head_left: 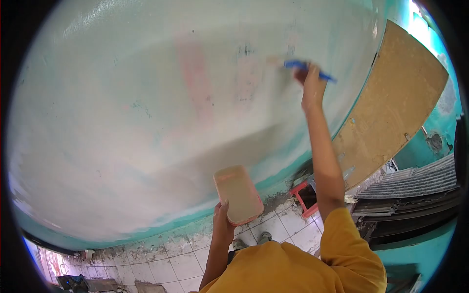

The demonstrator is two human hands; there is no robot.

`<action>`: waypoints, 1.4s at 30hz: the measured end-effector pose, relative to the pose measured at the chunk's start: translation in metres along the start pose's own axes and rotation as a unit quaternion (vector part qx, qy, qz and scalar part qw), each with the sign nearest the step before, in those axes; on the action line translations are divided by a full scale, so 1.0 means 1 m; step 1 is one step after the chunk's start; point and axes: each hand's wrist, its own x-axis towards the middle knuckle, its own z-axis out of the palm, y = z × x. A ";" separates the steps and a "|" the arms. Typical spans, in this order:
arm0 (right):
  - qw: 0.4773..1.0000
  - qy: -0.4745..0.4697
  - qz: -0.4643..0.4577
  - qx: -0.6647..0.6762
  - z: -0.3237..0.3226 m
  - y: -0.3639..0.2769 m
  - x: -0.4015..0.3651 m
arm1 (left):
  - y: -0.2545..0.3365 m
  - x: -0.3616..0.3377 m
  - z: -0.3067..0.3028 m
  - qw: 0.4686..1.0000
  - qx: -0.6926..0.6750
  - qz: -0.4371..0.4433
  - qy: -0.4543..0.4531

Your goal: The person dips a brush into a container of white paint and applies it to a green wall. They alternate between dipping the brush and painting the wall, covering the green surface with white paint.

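My right hand (311,80) is raised at the upper right, closed around the blue handle of a paintbrush (295,64). Its pale bristles point left, right at the wall, and are smeared by motion. Whitish paint covers most of the wall (146,97), with turquoise showing through along the bottom and a pink patch and dark marks near the middle. Low in front of me, my left hand (223,222) grips a rectangular pinkish tub (253,190) by its near left side. Pale, creamy paint fills the tub.
A large brown board (395,97) leans against the wall at the right. Below it are a red plastic stool (311,211) and a stack of grey corrugated sheets (415,178). Dirty white tiles (171,268) cover the floor along the wall. Dark clutter (73,282) lies at lower left.
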 end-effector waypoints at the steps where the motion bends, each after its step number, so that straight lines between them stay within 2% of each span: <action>1: 0.999 -0.023 -0.024 0.023 0.013 -0.018 0.013 | -0.002 0.002 -0.003 1.000 0.000 -0.001 0.001; 3: 0.994 -0.051 -0.060 0.081 0.033 -0.049 0.026 | -0.007 0.008 -0.012 1.000 0.011 0.010 -0.002; 6: 0.989 -0.045 -0.057 0.128 0.035 -0.037 0.025 | -0.008 0.011 -0.022 1.000 0.000 0.018 0.002; 10: 0.990 0.031 0.069 0.120 -0.020 0.072 -0.026 | -0.010 0.013 -0.038 1.000 -0.003 0.024 0.015; 12: 0.984 0.090 0.127 0.086 -0.056 0.131 -0.070 | -0.004 0.010 -0.042 0.999 -0.044 -0.010 0.009; 13: 0.976 0.127 0.164 0.064 -0.070 0.150 -0.091 | -0.001 0.009 -0.042 0.999 -0.042 -0.011 0.009; 15: 0.973 0.114 0.198 0.012 -0.084 0.161 -0.131 | 0.004 0.007 -0.043 0.999 -0.046 -0.029 0.001; 18: 0.978 0.110 0.177 -0.022 -0.081 0.151 -0.139 | 0.011 0.006 -0.043 0.999 -0.029 -0.028 -0.013; 22: 0.994 0.020 0.042 -0.099 -0.031 0.085 -0.075 | 0.013 0.005 -0.046 0.999 -0.043 -0.022 -0.016; 25: 0.999 0.002 -0.034 -0.013 0.025 0.008 -0.033 | 0.014 0.006 -0.048 0.998 -0.051 -0.038 -0.011; 26: 0.999 -0.010 -0.049 0.007 0.039 -0.018 -0.028 | 0.018 0.005 -0.043 0.997 -0.050 -0.034 -0.038; 27: 0.999 -0.009 -0.049 0.007 0.046 -0.027 -0.024 | 0.021 0.004 -0.041 0.996 -0.051 -0.029 -0.065; 29: 0.990 -0.033 -0.070 0.122 0.055 -0.033 -0.021 | 0.022 0.002 -0.040 0.997 -0.046 -0.026 -0.054; 33: 0.998 0.024 0.008 0.052 0.020 0.047 -0.059 | 0.019 0.002 -0.056 0.998 -0.046 -0.026 -0.032; 38: 0.986 0.117 0.119 -0.026 -0.047 0.153 -0.168 | 0.014 0.007 -0.069 0.998 -0.054 -0.031 -0.009; 40: 0.983 0.122 0.137 -0.034 -0.056 0.159 -0.186 | 0.015 0.007 -0.069 0.997 -0.061 -0.041 -0.013; 42: 0.973 0.095 0.202 -0.062 -0.063 0.163 -0.189 | 0.016 0.006 -0.067 0.998 -0.053 -0.035 -0.011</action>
